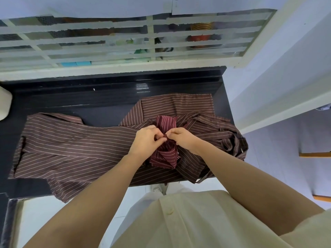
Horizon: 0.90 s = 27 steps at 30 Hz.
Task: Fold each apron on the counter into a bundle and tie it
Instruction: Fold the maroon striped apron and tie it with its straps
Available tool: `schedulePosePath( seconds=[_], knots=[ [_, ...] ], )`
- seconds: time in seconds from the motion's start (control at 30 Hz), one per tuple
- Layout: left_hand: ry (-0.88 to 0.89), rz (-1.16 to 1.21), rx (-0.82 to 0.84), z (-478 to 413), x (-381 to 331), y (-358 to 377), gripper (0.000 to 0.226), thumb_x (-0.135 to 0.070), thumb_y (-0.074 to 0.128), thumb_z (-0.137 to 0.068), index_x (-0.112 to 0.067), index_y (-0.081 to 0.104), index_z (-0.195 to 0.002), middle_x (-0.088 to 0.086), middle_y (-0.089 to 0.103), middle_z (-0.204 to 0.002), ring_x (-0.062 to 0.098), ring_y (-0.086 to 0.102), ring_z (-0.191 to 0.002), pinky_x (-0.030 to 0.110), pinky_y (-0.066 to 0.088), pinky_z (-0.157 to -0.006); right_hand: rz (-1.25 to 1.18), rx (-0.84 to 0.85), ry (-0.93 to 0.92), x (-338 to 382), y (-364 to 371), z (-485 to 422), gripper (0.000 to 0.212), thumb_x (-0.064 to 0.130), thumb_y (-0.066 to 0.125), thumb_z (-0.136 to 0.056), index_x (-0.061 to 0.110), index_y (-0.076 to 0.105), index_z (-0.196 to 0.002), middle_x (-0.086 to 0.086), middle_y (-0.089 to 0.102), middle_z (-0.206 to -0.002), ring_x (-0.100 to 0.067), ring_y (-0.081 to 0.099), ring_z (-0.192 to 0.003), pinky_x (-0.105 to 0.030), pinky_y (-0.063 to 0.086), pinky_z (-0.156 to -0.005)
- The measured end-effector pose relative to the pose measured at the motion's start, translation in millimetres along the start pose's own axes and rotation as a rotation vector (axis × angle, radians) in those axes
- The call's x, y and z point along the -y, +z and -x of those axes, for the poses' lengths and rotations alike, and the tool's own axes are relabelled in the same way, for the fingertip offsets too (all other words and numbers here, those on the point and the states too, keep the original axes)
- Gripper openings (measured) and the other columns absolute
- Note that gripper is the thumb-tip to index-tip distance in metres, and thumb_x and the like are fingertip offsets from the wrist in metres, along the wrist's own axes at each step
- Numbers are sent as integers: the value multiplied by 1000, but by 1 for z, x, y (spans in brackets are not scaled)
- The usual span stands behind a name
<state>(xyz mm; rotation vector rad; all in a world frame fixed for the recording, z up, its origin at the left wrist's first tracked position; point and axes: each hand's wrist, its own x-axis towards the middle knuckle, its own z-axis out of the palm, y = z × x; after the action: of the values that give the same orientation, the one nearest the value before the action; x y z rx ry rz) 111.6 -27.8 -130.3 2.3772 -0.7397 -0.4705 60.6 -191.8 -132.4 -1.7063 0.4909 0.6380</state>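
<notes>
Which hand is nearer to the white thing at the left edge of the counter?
Left. The left hand pinches the bundle on its left side, far right of the white thing; the right hand pinches its right side, even farther.

One red bundle, two hands, one counter; brown aprons overlap, count unclear.
</notes>
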Motion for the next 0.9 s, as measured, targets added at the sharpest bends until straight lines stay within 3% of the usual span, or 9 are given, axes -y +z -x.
schedulePosePath(
  seconds=[0.1, 0.23, 0.33, 0.47, 0.57, 0.63, 0.73, 0.83, 0.9],
  knots=[
    [1, -63, -22, -1, -6, 2, 12, -22, 71, -85, -15, 66, -76, -6, 58, -79, 10, 54, -73, 26, 47, -72, 32, -27, -37, -4, -1, -1, 16, 14, 50, -101, 13, 62, -110, 1, 60, -95, -6, 52, -83, -17, 40, -72],
    [-89, -124, 103, 1, -4, 0, 19, -22, 64, -82, -10, 59, -69, 0, 59, -76, 16, 54, -70, 33, 49, -70, 83, -103, -32, -10, -8, -2, 11, 10, 51, -99, 19, 52, -104, 2, 50, -71, -13, 46, -68, -29, 42, -69],
    [-194, -113, 163, 4, 1, 0, 22, -22, 63, -85, -9, 60, -68, 5, 63, -72, 19, 58, -67, 38, 51, -70, 133, -191, -26, -14, -3, -3, 11, 5, 51, -96, 16, 49, -100, 3, 49, -67, -10, 44, -61, -23, 39, -61],
    [-444, 279, 33, 5, -1, 4, 14, -18, 66, -88, -14, 73, -77, -4, 71, -81, 9, 64, -79, 26, 50, -77, 182, -243, -57, -17, 5, -3, 9, 7, 52, -97, 15, 49, -100, -2, 54, -77, -14, 49, -70, -23, 42, -62],
    [-619, 667, 86, 3, -11, 5, 28, -16, 59, -93, -17, 64, -65, -7, 60, -62, 5, 54, -61, 20, 44, -65, 193, -238, -49, -19, 1, -3, 10, 7, 52, -97, 14, 46, -102, -3, 55, -77, -13, 50, -69, -20, 41, -60],
    [-626, 621, 194, 5, -9, 4, 34, -20, 52, -95, -19, 58, -62, -5, 58, -59, 12, 54, -62, 26, 45, -69, 187, -248, -40, -20, -2, -5, 14, 4, 52, -96, 15, 45, -101, 0, 52, -75, -13, 48, -68, -22, 41, -62],
    [-602, 412, 296, 6, 2, 3, 34, -29, 49, -97, -4, 68, -84, 16, 71, -87, 31, 66, -86, 43, 51, -90, 212, -230, -43, -22, -1, -9, 16, 3, 51, -96, 16, 44, -99, 0, 51, -74, -15, 48, -69, -27, 43, -67],
    [-629, 438, 326, 7, 0, 0, 29, -30, 48, -100, -8, 63, -89, 9, 63, -82, 21, 59, -78, 35, 51, -77, 291, -223, -100, -27, -2, -5, 22, 1, 48, -96, 20, 46, -107, 0, 53, -83, -16, 51, -74, -34, 47, -72],
    [-653, 537, 300, 8, -3, -1, 20, -28, 47, -102, -13, 56, -91, 5, 64, -91, 16, 61, -82, 27, 50, -70, 401, -164, -216, -31, -6, 1, 45, -6, 49, -89, 24, 47, -122, -2, 48, -108, -18, 53, -89, -35, 50, -79]
  ],
)
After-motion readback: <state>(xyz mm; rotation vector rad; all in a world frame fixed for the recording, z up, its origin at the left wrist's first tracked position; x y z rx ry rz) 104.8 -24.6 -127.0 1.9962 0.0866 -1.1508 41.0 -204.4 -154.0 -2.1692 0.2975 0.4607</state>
